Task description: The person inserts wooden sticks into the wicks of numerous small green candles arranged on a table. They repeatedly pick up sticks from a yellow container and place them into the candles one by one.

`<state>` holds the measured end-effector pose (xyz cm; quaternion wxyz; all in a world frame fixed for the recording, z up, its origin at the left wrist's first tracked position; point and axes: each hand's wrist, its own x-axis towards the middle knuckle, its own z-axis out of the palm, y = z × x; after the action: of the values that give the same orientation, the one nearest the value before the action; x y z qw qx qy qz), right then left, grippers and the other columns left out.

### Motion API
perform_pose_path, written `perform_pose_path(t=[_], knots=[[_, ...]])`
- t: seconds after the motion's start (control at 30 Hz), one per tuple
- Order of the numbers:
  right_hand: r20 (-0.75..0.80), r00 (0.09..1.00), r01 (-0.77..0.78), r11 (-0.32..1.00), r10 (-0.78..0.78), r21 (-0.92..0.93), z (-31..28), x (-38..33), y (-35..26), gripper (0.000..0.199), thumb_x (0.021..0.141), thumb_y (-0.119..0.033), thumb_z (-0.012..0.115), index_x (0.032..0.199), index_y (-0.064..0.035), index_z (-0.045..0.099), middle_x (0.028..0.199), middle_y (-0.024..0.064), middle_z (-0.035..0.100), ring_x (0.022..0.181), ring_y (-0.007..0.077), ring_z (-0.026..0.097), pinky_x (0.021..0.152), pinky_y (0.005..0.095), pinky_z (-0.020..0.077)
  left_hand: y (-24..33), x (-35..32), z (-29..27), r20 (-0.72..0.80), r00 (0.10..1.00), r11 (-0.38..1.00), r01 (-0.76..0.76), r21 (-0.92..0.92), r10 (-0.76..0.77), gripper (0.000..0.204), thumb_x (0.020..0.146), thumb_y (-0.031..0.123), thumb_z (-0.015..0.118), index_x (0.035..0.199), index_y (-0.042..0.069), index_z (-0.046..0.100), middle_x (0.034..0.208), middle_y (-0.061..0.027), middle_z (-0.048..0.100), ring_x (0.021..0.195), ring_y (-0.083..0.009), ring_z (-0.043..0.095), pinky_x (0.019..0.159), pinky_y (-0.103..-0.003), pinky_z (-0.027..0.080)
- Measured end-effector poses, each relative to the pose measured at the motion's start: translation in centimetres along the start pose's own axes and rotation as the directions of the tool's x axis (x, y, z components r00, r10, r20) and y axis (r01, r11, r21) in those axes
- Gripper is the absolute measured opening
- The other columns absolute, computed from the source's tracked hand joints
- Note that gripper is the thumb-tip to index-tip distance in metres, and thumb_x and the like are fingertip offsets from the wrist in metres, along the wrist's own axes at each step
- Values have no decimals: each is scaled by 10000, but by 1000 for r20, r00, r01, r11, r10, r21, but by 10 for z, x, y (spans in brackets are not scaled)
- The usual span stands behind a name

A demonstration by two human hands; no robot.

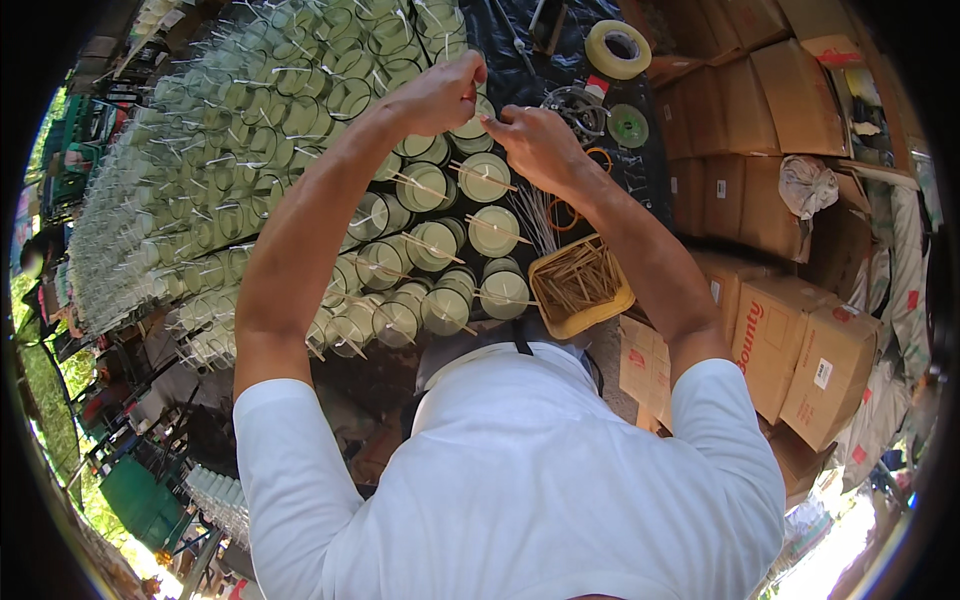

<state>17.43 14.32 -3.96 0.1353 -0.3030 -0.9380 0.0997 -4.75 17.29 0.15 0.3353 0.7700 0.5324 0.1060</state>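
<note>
Both hands are together over a glass jar of pale green wax [472, 128] in the right-hand column of candle jars. My left hand [440, 98] has its fingers curled in a pinch, and what they hold is too small to make out. My right hand [540, 148] pinches thumb and forefinger at the jar's near side; a small pale tip shows there, its kind unclear. Nearer me, candle jars [493, 232] carry thin wooden sticks laid across their rims. Beside my right forearm lie a bundle of thin white wicks [538, 218] and a yellow basket [548, 318] of wooden sticks.
Rows of wax-filled glasses [290, 110] with white wicks cover the table's left. A yellowish tape roll [618, 50], a green spool [628, 126] and a tangled wire coil [575, 112] lie on black plastic sheeting [640, 180]. Cardboard boxes [745, 100] stack along the right.
</note>
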Motion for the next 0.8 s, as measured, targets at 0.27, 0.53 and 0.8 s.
perform_pose_path(t=[0.27, 0.53, 0.8], knots=[[101, 994, -47, 999, 45, 24, -11, 6, -1, 483, 820, -9, 670, 1302, -25, 686, 929, 138, 651, 817, 328, 699, 715, 450, 583, -1, 3, -4, 61, 997, 997, 60, -39, -57, 393, 879, 92, 632, 1250, 46, 511, 1034, -123, 680, 971, -285, 664, 830, -408, 523], [13, 999, -34, 997, 33, 75, -7, 3, 2, 281, 944, -97, 627, 1211, -47, 700, 891, 150, 678, 800, 354, 715, 675, 476, 572, 6, -4, -10, -18, 995, 980, -92, 174, 97, 245, 892, 74, 645, 1127, 53, 577, 920, -133, 712, 894, -319, 684, 785, -433, 531], [-366, 908, -128, 966, 206, 226, -55, -56, 4, 201, 875, -37, 661, 1065, -69, 722, 1011, 133, 721, 823, 327, 717, 726, 444, 577, 69, -33, -35, -115, 988, 992, -94, 87, 104, 152, 935, 98, 698, 1063, 32, 650, 846, -104, 698, 795, -272, 685, 732, -413, 530]])
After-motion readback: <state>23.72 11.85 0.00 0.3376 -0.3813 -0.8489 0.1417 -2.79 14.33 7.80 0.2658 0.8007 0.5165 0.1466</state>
